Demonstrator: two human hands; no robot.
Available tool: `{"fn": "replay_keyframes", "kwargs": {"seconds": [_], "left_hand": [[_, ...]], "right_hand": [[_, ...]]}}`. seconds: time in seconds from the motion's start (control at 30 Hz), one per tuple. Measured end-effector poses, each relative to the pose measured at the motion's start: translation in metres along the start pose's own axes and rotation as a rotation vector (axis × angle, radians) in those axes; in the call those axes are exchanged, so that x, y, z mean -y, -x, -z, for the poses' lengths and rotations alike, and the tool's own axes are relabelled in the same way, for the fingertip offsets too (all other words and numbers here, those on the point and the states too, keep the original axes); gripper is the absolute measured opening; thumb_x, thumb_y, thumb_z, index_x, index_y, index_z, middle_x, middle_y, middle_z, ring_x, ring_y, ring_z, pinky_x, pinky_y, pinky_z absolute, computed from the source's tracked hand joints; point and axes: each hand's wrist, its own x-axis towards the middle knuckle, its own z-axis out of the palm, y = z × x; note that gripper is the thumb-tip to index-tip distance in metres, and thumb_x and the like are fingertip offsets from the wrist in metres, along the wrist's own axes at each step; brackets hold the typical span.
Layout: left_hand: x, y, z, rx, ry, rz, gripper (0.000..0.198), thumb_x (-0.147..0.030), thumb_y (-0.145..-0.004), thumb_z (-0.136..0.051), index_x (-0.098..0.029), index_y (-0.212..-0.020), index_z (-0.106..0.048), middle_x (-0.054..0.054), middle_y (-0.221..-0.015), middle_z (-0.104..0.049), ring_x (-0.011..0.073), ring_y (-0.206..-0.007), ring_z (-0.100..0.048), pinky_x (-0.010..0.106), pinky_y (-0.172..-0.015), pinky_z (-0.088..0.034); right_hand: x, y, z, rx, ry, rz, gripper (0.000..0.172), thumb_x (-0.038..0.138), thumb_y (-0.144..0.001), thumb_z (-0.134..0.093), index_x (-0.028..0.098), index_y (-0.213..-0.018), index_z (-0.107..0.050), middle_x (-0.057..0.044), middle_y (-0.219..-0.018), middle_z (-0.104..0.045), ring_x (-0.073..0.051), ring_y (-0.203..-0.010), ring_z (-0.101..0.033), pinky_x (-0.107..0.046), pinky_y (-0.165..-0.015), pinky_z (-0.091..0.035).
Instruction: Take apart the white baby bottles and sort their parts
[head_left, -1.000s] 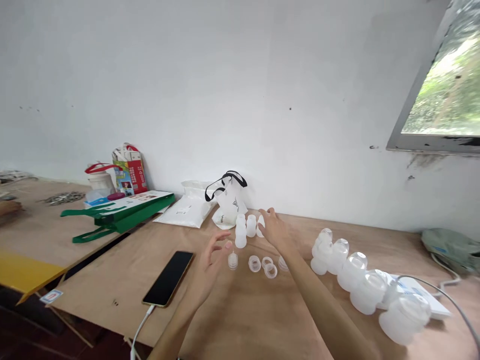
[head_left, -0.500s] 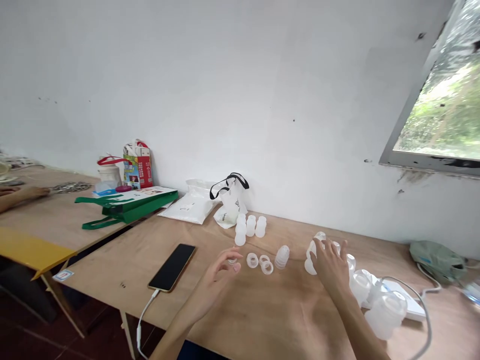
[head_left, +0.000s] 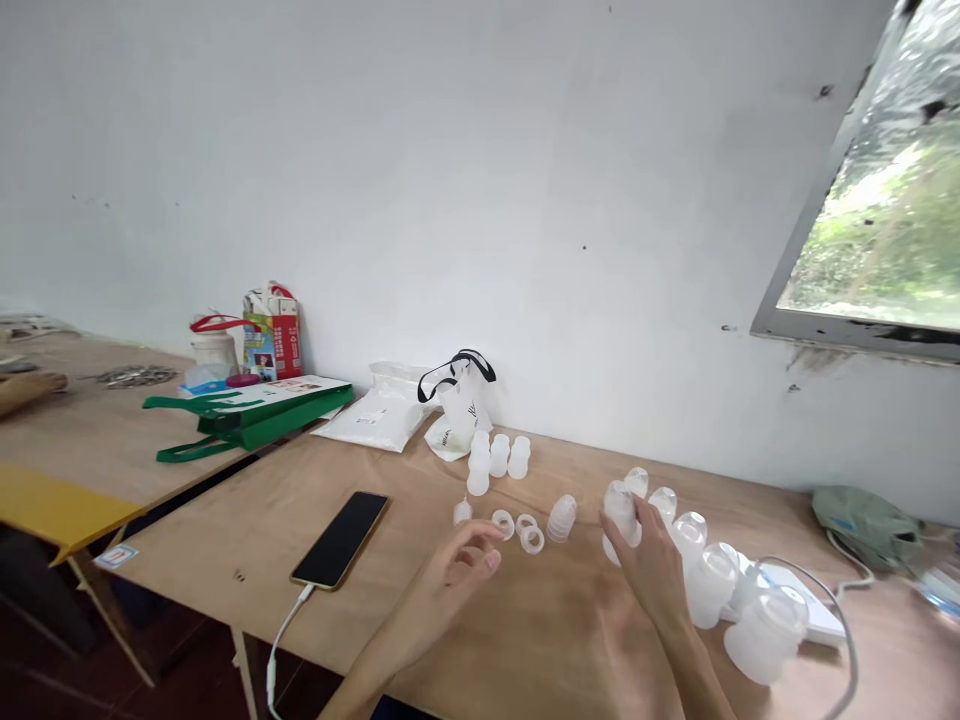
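Observation:
My right hand point(head_left: 651, 555) is closed around the side of a small translucent baby bottle point(head_left: 619, 512) with a clear domed cap; it stands upright or nearly so. More capped bottles point(head_left: 688, 540) line up behind and to the right of this hand. My left hand point(head_left: 463, 565) hovers over the table with fingers loosely curled and apart, holding nothing. Just beyond it lie several white rings point(head_left: 532, 540), a small pointed white piece point(head_left: 463, 511) and a stack of clear domed caps point(head_left: 561, 518). Uncapped white bottles point(head_left: 499, 456) stand farther back.
A phone point(head_left: 341, 540) with a white cable lies at left. White plastic packages point(head_left: 379, 410) and a black-handled bag point(head_left: 461, 405) rest against the wall. At right are a white box point(head_left: 806, 600), a cable and a green cap point(head_left: 866, 525). Another person's hand point(head_left: 34, 388) shows far left.
My right hand has come down and towards me, and its fingers now wrap a capped bottle shifted slightly forward from the row. My left hand has moved a little right and lower.

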Motion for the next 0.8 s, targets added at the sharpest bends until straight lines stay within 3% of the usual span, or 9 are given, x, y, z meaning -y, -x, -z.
{"fn": "replay_keyframes", "kwargs": {"seconds": [0.07,0.27,0.37,0.5,0.63,0.7,0.8], "left_hand": [[0.001,0.002,-0.009,0.037,-0.010,0.037,0.040,-0.058,-0.096,-0.057,-0.032,-0.125,-0.064,0.005,-0.119,-0.067,0.0240,-0.105,-0.062,0.039,-0.099,-0.048],[-0.004,0.011,-0.028,0.147,0.019,-0.024,0.060,-0.055,-0.098,-0.058,-0.040,-0.153,-0.041,0.004,-0.152,-0.050,0.0258,-0.129,-0.052,0.041,-0.113,-0.038],[-0.005,0.013,-0.026,0.235,0.038,-0.035,0.058,-0.054,-0.099,-0.056,-0.038,-0.153,-0.042,0.005,-0.150,-0.052,0.0265,-0.127,-0.054,0.041,-0.109,-0.042],[-0.004,0.007,-0.019,0.220,0.000,-0.046,0.053,-0.056,-0.095,-0.062,-0.033,-0.143,-0.055,0.006,-0.128,-0.063,0.0236,-0.104,-0.061,0.035,-0.092,-0.049],[-0.004,0.000,-0.011,0.264,0.018,-0.069,0.044,-0.057,-0.089,-0.070,-0.027,-0.122,-0.069,0.004,-0.108,-0.064,0.0208,-0.093,-0.059,0.029,-0.082,-0.047],[-0.005,0.000,-0.009,0.230,-0.017,-0.091,0.040,-0.057,-0.089,-0.070,-0.025,-0.114,-0.071,0.003,-0.106,-0.062,0.0187,-0.088,-0.057,0.027,-0.078,-0.046],[-0.006,0.002,-0.008,0.190,-0.071,-0.086,0.040,-0.056,-0.085,-0.074,-0.025,-0.111,-0.070,0.001,-0.099,-0.061,0.0151,-0.077,-0.052,0.024,-0.069,-0.041]], "right_hand": [[0.017,0.016,0.008,-0.006,-0.129,0.009,0.045,0.056,-0.090,-0.054,0.027,-0.124,-0.057,-0.011,-0.115,-0.066,-0.034,-0.105,-0.065,-0.046,-0.086,-0.053],[0.075,0.064,0.017,0.528,-0.507,0.177,0.038,0.050,-0.090,-0.062,0.033,-0.124,-0.063,-0.006,-0.119,-0.070,-0.031,-0.113,-0.064,-0.043,-0.098,-0.051],[0.086,0.077,0.009,0.685,-0.572,0.102,0.037,0.055,-0.092,-0.059,0.031,-0.120,-0.063,-0.003,-0.097,-0.074,-0.028,-0.095,-0.071,-0.039,-0.085,-0.054],[0.085,0.086,-0.003,0.749,-0.609,-0.076,0.039,0.061,-0.087,-0.063,0.033,-0.111,-0.053,0.003,-0.075,-0.068,-0.024,-0.066,-0.068,-0.034,-0.063,-0.051],[0.085,0.091,-0.008,0.904,-0.744,-0.156,0.042,0.060,-0.084,-0.067,0.032,-0.105,-0.044,0.005,-0.070,-0.064,-0.022,-0.056,-0.064,-0.032,-0.053,-0.049],[0.086,0.092,-0.011,0.885,-0.738,-0.135,0.040,0.059,-0.086,-0.064,0.031,-0.105,-0.043,0.005,-0.070,-0.064,-0.022,-0.055,-0.064,-0.031,-0.053,-0.049],[0.083,0.094,-0.015,0.726,-0.560,-0.011,0.032,0.055,-0.088,-0.062,0.029,-0.101,-0.048,0.002,-0.077,-0.068,-0.022,-0.063,-0.067,-0.031,-0.058,-0.049]]}}
